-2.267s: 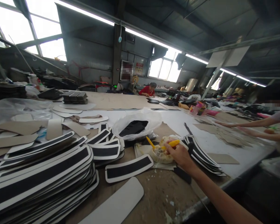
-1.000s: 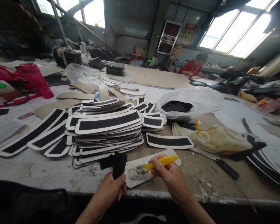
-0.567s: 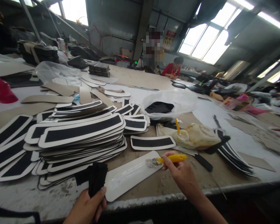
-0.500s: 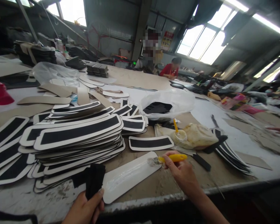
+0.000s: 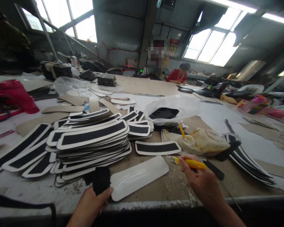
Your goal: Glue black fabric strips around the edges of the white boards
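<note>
A yellow-handled brush (image 5: 192, 163) is gripped in my right hand (image 5: 201, 179), its bristles just off the right end of a pale curved panel (image 5: 139, 178). The panel lies on the bench with a wet-looking shine. My left hand (image 5: 92, 200) is closed on black fabric pieces (image 5: 101, 179), and its thumb touches the panel's lower left corner. Behind that hand rises a tall stack of white-edged panels with black centres (image 5: 92, 135). One similar panel (image 5: 157, 147) lies alone behind the pale one.
A yellowed, smeared bag (image 5: 209, 142) with a yellow stick upright in it sits beyond my right hand. Farther back is a clear plastic bag (image 5: 186, 105) with black pieces. More panels fan out (image 5: 248, 160) at right. A person in red (image 5: 177, 75) sits across the bench.
The brush has moved right, from on top of the panel to past its right end. My left hand keeps hold of the black fabric. The camera view has shifted.
</note>
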A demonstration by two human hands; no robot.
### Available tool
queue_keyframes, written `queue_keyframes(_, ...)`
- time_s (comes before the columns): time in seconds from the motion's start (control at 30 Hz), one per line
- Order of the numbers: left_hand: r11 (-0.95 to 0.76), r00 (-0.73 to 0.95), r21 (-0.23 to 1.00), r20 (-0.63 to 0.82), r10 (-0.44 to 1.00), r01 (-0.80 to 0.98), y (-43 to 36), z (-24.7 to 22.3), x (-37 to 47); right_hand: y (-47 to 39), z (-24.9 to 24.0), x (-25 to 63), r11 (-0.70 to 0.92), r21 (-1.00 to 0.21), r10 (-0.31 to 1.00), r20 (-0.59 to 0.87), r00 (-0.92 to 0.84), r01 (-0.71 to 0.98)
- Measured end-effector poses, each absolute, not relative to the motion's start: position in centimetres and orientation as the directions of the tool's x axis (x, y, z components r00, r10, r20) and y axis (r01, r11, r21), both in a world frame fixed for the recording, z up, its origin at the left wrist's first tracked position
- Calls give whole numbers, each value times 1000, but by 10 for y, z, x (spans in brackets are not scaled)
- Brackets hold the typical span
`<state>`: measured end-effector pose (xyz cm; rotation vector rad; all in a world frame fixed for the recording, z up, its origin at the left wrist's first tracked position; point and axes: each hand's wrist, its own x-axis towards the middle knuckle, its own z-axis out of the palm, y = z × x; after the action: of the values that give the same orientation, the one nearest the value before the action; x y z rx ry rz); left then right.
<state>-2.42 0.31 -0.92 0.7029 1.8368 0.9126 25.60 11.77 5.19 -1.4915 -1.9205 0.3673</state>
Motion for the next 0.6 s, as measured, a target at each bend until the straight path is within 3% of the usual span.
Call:
queue_keyframes(0.1,528,-488,844,-425,763,90,-7,4,-27,110,67,259,358,-489,883,454,-118,796)
queue_keyframes(0.17,526,-465,849,-443,766,58,-16,16,-25,104,76,256,410,-475,878,437,-196,778)
queue_keyframes(0.3,403,-350,899,-437,828,-170,-34,40,-8,81,82,224,462,-657,874,224,-431,596)
queue_keyframes(0.47,332,-270,902,-404,874,-276,-43,52,11,49,62,158,301,-898,763,25,-646,321)
queue_keyframes(0.6,331,-272,890,-419,866,-314,-45,50,18,38,44,129,-47,-986,756,-139,-640,159)
